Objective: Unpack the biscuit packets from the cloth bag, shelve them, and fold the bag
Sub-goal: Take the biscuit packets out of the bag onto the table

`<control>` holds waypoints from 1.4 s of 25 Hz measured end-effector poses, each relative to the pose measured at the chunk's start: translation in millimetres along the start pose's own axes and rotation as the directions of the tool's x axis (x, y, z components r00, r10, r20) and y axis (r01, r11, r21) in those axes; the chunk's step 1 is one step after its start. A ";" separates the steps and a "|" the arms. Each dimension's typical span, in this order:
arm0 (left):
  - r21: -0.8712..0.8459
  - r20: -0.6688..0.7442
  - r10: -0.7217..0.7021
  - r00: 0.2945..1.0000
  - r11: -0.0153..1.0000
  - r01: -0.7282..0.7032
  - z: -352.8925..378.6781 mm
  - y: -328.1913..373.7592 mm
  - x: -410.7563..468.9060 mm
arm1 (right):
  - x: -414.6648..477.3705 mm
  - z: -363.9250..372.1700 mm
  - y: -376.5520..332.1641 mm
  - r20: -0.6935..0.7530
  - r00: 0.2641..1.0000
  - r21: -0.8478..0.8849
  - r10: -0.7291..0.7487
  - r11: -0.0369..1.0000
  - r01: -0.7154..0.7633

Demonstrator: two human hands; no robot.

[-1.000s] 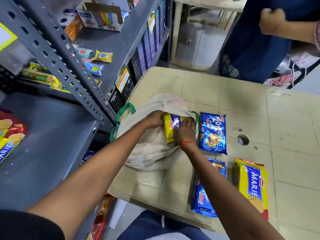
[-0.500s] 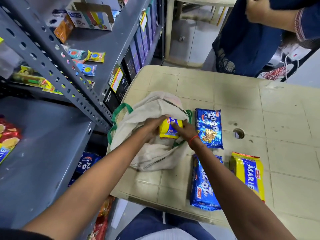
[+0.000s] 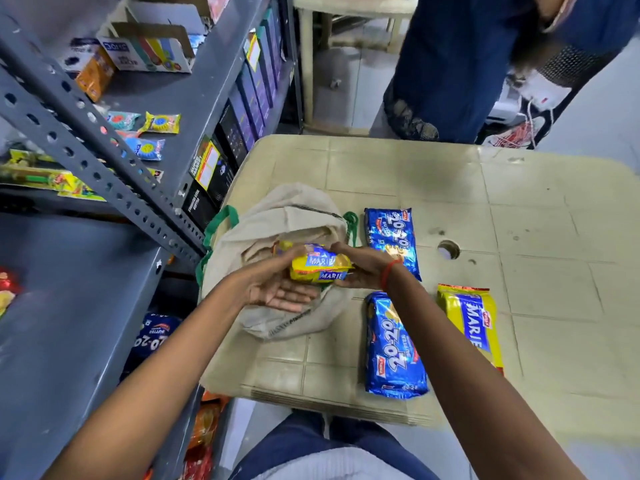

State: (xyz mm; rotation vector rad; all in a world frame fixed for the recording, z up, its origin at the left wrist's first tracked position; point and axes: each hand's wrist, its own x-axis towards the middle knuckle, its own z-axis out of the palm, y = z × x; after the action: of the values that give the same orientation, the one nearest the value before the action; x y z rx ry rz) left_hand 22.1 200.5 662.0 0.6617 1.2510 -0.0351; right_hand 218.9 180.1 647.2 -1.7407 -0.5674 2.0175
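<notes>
A beige cloth bag [image 3: 298,216] with green handles lies slumped at the table's left edge. Just above its mouth I hold a yellow Marie biscuit packet [image 3: 320,268] between both hands. My left hand [image 3: 277,289] grips the packet's left end, palm turned up. My right hand [image 3: 363,268], with a red thread at the wrist, holds the right end. Two blue 20-20 packets [image 3: 393,237] [image 3: 393,344] and another yellow Marie packet [image 3: 472,323] lie on the table to the right of the bag.
A grey metal shelf rack [image 3: 69,289] stands at the left with small packets and boxes on its upper level. The beige table [image 3: 519,209] has a round hole [image 3: 448,249]. A person in blue clothing [image 3: 460,64] stands beyond the table.
The yellow Marie packet has come up out of the bag's mouth. My left hand has left the bag and now grips the packet along with my right hand.
</notes>
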 end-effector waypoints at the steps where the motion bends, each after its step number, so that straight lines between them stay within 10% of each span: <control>1: -0.051 0.008 -0.030 1.000 0.998 0.031 4.7 -2.2 2.8 | -3.9 -1.0 2.9 -0.015 1.000 -0.008 -0.021 1.000 0.021; 7: -0.184 -0.274 0.250 0.929 0.934 -0.306 58.8 -24.1 21.6 | -37.1 -40.0 27.6 -0.152 0.966 -0.151 -0.207 0.971 0.185; 14: -0.252 -0.022 0.287 0.958 0.925 -0.283 190.9 -31.1 47.1 | -107.1 -155.6 91.9 -0.160 0.963 -0.135 -0.219 0.971 0.198; 19: 0.080 0.139 0.263 0.955 0.958 -0.275 307.4 -38.4 87.0 | -126.8 -230.7 152.4 -0.624 0.742 -0.162 -0.245 0.970 0.184; 25: 0.456 0.239 0.244 0.940 0.826 -0.331 394.2 -44.3 115.5 | -126.2 -293.1 210.6 -0.741 0.654 -0.130 -0.154 0.988 0.085; 30: 0.407 0.333 0.161 0.929 0.864 -0.295 401.9 -45.9 109.2 | -111.5 -286.9 230.0 -0.769 0.623 -0.130 -0.145 0.989 0.070; 35: 0.468 0.143 0.421 0.896 0.769 -0.436 357.1 -53.7 89.7 | -102.2 -225.9 198.1 -0.878 0.254 -0.408 -0.407 0.911 0.048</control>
State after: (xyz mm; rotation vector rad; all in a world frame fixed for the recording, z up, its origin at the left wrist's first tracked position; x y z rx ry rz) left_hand 340.7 14.3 614.4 1.3821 1.0352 0.0196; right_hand 447.2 -33.0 590.7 -2.4421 -0.6301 0.3501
